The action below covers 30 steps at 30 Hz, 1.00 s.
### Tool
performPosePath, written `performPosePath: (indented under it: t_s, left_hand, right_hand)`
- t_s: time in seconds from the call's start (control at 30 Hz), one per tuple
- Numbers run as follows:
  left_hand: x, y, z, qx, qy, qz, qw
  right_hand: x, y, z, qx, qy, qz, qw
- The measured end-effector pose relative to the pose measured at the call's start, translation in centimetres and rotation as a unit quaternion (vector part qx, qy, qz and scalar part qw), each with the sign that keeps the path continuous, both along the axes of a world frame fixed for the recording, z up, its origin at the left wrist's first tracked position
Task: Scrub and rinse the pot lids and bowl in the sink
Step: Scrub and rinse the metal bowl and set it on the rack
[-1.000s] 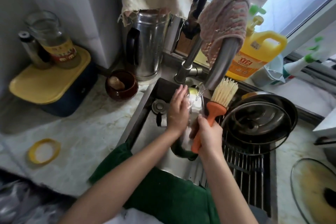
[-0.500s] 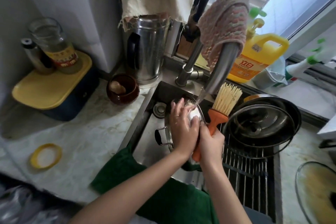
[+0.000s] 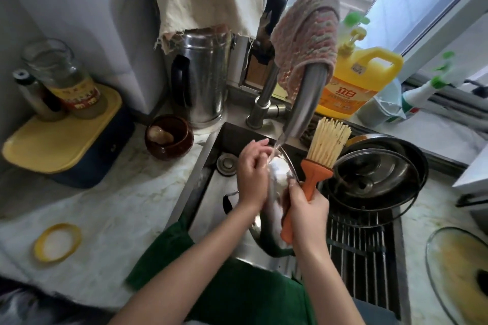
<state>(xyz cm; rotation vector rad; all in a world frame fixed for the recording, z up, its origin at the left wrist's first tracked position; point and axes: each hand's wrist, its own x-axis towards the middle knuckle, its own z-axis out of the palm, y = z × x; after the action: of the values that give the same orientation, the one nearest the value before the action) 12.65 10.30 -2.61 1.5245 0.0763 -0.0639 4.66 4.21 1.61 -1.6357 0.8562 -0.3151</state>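
Over the sink (image 3: pixel 206 203), a steel pot lid (image 3: pixel 280 177) stands on edge under running water from the faucet (image 3: pixel 303 108). My left hand (image 3: pixel 250 174) presses flat against the lid's left face. My right hand (image 3: pixel 307 214) grips an orange-handled brush (image 3: pixel 317 166) with pale bristles pointing up, and its fingers also touch the lid's right side. A steel pot (image 3: pixel 264 235) with a black handle sits below in the basin. At the right, a dark pan holding another lid (image 3: pixel 375 174) rests on the black drain rack (image 3: pixel 361 245).
A glass lid (image 3: pixel 459 269) lies on the counter at far right. Yellow detergent jug (image 3: pixel 356 84) stands behind the faucet, steel kettle (image 3: pixel 200 79) and brown crock (image 3: pixel 169 140) to the left. A yellow ring lid (image 3: pixel 56 241) lies on the marble counter. Green cloth (image 3: pixel 163 250) drapes the sink's front edge.
My left hand has slid across the lid's face while water keeps running over it. The lid and brush have shifted slightly; my right hand keeps its grip on the brush.
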Motion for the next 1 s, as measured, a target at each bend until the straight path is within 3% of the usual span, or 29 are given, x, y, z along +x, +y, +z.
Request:
performPosePath:
  t_s: [0.07,0.1,0.2,0.3,0.37,0.47,0.67,0.77,0.87,0.93,1.0]
  left_hand:
    - [1.2,0.1,-0.5,-0.065,0.083,0.051,0.993]
    - [0.4,-0.3,-0.6,-0.042,0.094,0.064,0.993]
    - [-5.6,-1.9,-0.2,0.050,0.014,0.028,0.998]
    - [-5.8,-1.3,-0.3,0.070,-0.064,0.020,0.995]
    - [-1.4,-0.6,-1.5,0.079,0.002,0.013,0.997]
    - [3.6,0.6,-2.3,-0.046,0.173,-0.003,0.984]
    - [3.1,0.4,-3.6,-0.026,0.255,-0.058,0.965]
    - [2.5,0.7,-2.3,0.012,0.294,-0.136,0.946]
    - [1.5,2.5,-0.1,-0.017,0.320,-0.210,0.924]
    - [1.4,4.4,1.6,-0.071,0.362,-0.280,0.886]
    - [1.6,6.5,2.5,-0.121,0.418,-0.318,0.842]
  right_hand:
    - [-0.1,-0.4,0.1,-0.010,0.005,-0.001,1.000]
    - [0.0,-0.4,0.1,-0.010,0.007,-0.006,1.000]
    - [0.0,-0.3,-0.2,0.021,0.005,-0.025,0.999]
    - [-0.2,-0.3,0.0,0.050,-0.003,-0.034,0.998]
    - [-0.8,-0.6,0.1,0.060,-0.001,-0.022,0.998]
    - [-1.7,-1.3,0.6,0.088,0.001,-0.006,0.996]
    - [-2.6,-3.1,1.6,0.122,-0.007,-0.060,0.991]
    - [-3.2,-3.3,0.6,0.077,-0.033,-0.052,0.995]
    - [-3.9,-3.1,-0.7,-0.009,-0.076,0.021,0.997]
    - [-4.6,-2.9,-1.9,-0.104,-0.093,0.085,0.987]
    - [-5.2,-2.9,-3.1,-0.238,-0.107,0.160,0.952]
